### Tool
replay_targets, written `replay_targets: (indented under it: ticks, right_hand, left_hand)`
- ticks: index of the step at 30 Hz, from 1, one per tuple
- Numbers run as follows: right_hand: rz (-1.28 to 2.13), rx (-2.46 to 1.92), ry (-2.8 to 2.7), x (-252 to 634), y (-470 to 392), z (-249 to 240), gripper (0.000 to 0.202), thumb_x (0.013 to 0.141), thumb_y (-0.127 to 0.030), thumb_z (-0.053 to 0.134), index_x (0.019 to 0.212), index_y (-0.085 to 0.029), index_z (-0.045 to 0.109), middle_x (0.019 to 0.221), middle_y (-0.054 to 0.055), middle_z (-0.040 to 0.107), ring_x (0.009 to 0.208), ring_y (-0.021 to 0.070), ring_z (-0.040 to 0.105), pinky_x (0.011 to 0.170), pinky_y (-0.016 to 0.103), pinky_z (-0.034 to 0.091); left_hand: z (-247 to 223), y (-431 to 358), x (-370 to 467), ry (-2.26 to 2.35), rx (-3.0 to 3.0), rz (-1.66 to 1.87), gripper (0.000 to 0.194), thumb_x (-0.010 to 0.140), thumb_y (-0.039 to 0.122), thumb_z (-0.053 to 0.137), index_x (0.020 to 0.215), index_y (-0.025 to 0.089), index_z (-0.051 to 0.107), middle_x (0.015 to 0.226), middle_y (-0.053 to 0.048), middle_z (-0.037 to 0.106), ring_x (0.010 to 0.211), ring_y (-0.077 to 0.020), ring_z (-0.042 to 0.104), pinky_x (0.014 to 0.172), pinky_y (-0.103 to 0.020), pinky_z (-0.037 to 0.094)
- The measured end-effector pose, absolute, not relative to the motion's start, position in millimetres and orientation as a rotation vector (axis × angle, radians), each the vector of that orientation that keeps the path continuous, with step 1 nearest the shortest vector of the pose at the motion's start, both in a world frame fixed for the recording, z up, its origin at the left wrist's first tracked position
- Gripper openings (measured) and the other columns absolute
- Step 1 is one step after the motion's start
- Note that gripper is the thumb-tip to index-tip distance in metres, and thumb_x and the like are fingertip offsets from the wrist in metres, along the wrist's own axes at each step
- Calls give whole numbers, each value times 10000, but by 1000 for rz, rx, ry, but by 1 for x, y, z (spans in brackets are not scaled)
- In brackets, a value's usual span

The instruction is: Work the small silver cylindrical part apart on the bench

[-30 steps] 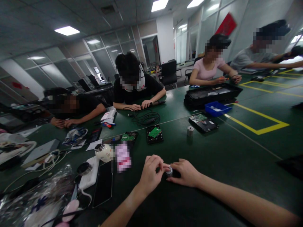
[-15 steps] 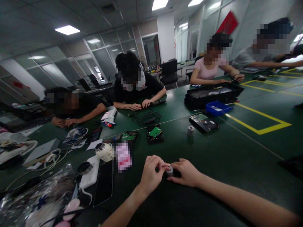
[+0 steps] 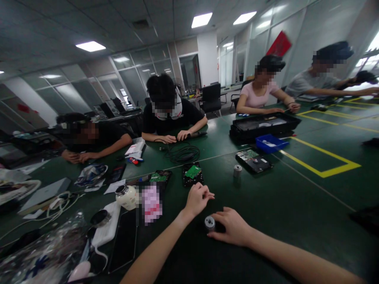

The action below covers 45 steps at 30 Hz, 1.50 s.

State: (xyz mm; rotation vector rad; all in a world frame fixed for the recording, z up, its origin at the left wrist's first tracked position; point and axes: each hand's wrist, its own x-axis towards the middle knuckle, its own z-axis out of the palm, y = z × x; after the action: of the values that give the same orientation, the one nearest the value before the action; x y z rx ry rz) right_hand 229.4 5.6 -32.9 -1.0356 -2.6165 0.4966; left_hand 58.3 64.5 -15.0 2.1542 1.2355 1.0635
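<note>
A small silver cylinder, which looks like an electric motor (image 3: 209, 223), stands upright on the green table with holes showing in its top face. My right hand (image 3: 232, 227) rests on the table, thumb and fingers closed around the motor's side. Just above and beyond it, my left hand (image 3: 199, 199) hovers apart from the motor, fingers curled and pressed together at the tips. Whatever those fingertips may hold is too small to make out. A second silver motor (image 3: 237, 170) stands farther back to the right.
Beyond my hands lie opened hard drives, one (image 3: 193, 173) with a green board and another (image 3: 254, 161) to the right. A blue tray (image 3: 271, 144) sits by a black casing (image 3: 263, 128). At left are a cream bottle (image 3: 128, 198) and a phone (image 3: 123, 240). Several people sit opposite.
My left hand has lifted off the motor's top and moved away, forward of it. My right hand still holds the motor in place. The view has tipped slightly upward.
</note>
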Motion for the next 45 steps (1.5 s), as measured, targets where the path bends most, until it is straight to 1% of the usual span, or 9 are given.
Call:
replay_targets:
  ticks: [5, 14, 21, 29, 37, 39, 42, 43, 45]
  right_hand:
    - [507, -1010, -2616, 230, 6, -31, 426, 866, -574, 538, 1019, -193, 652, 866, 54, 720, 716, 214, 639, 682, 321, 369]
    - [507, -986, -2624, 229, 6, -33, 404, 881, -564, 514, 1039, -214, 642, 867, 41, 717, 745, 221, 651, 713, 329, 372]
    - [510, -990, -2634, 231, 5, -30, 417, 884, -574, 505, 1028, -210, 646, 874, 42, 717, 742, 221, 650, 705, 330, 374]
    - [536, -981, -2629, 231, 5, -30, 394, 884, -552, 515, 1042, -216, 644, 887, 44, 715, 752, 213, 648, 709, 325, 370]
    - [531, -975, -2623, 230, 5, -29, 374, 890, -539, 514, 1039, -221, 642, 901, 43, 716, 744, 210, 643, 707, 326, 373]
    - [526, -985, -2622, 230, 5, -30, 377, 891, -544, 510, 1018, -214, 641, 889, 48, 718, 748, 215, 646, 709, 327, 373]
    - [514, -999, -2625, 230, 5, -32, 391, 892, -546, 505, 987, -190, 638, 855, 62, 718, 737, 222, 647, 703, 330, 371]
    - [514, -997, -2627, 230, 5, -33, 393, 888, -543, 512, 985, -183, 637, 851, 65, 717, 732, 223, 647, 699, 330, 370]
    - [526, -985, -2624, 231, 6, -33, 387, 881, -530, 528, 1013, -182, 634, 870, 67, 718, 742, 224, 651, 700, 328, 370]
  left_hand:
    - [6, 30, 34, 1141, 2004, 1064, 309, 858, 138, 643, 653, 181, 416, 841, 22, 461, 810, -160, 713, 627, -217, 565]
    - [8, -8, 23, 1302, 2251, 892, 254, 736, -26, 617, 658, 194, 518, 800, -3, 520, 764, -162, 585, 652, -252, 522]
    - [9, -14, 24, 1290, 2135, 955, 249, 783, 69, 678, 656, 198, 508, 807, -5, 563, 793, -174, 607, 669, -256, 486]
    - [8, -19, 25, 1276, 2047, 969, 259, 748, 119, 765, 697, 203, 525, 847, -5, 622, 854, -198, 628, 753, -297, 495]
    - [-4, -20, 26, 1277, 1909, 1033, 243, 759, 226, 775, 729, 204, 535, 855, -8, 580, 819, -193, 668, 741, -299, 551]
    - [-4, -21, 27, 1301, 1932, 1033, 235, 724, 264, 813, 815, 209, 603, 902, -24, 606, 880, -214, 657, 803, -338, 545]
    - [-4, -25, 26, 1295, 1997, 1014, 520, 610, 309, 892, 1074, 259, 662, 1143, -70, 601, 1056, -266, 594, 958, -435, 473]
    - [-4, -26, 25, 1281, 2005, 1002, 582, 575, 321, 909, 1103, 275, 669, 1214, -79, 576, 1093, -279, 573, 985, -453, 451]
    - [-5, -29, 21, 1293, 1976, 1007, 497, 552, 332, 916, 1005, 266, 722, 1243, -89, 565, 1115, -299, 562, 995, -468, 437]
